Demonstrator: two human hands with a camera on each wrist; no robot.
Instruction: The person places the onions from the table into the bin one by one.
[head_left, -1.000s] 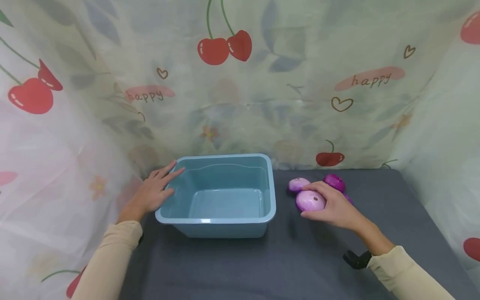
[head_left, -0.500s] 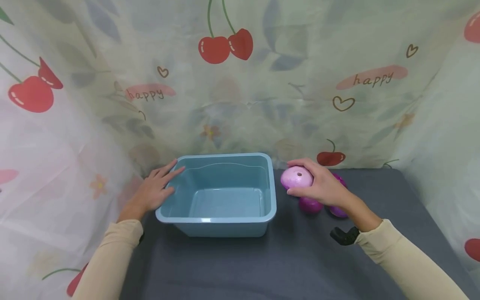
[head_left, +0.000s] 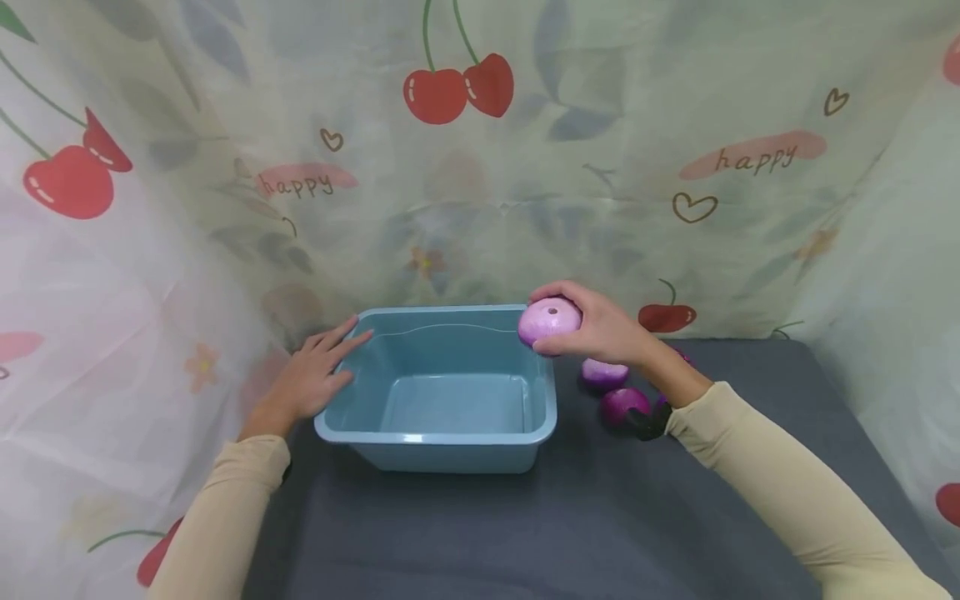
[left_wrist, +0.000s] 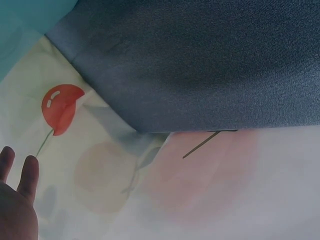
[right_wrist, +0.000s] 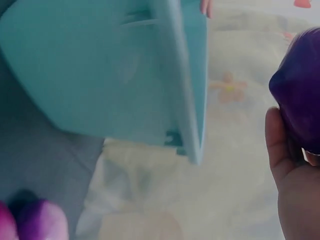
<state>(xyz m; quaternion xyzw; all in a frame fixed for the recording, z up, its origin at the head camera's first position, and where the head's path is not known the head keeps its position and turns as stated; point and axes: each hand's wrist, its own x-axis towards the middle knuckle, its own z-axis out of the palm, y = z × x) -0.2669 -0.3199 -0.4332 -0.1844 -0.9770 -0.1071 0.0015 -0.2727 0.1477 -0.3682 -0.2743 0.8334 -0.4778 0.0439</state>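
Note:
A purple onion [head_left: 550, 323] is gripped between the fingers and thumb of my right hand [head_left: 609, 330], raised at the back right corner of a light blue plastic basin [head_left: 435, 437]. In the right wrist view the held onion [right_wrist: 304, 90] shows its pointed end, apart from the basin's side [right_wrist: 100, 75]. My left hand [head_left: 302, 385] rests on the basin's left rim with its fingers spread. Nothing lies on the visible basin floor. Right of the basin sit a paler purple onion [head_left: 604, 373] and a darker one [head_left: 622, 405]; further purple ones are mostly hidden behind my right wrist.
A dark grey cloth [head_left: 465, 533] covers the table. A hanging sheet printed with cherries [head_left: 435, 96] closes off the back and both sides, with the basin close to its back wall. A black strap piece [head_left: 649, 422] sticks out from my right wrist.
My right hand has lifted the onion off the group and carried it left and up to the basin's right rim. The left hand has kept its place on the basin.

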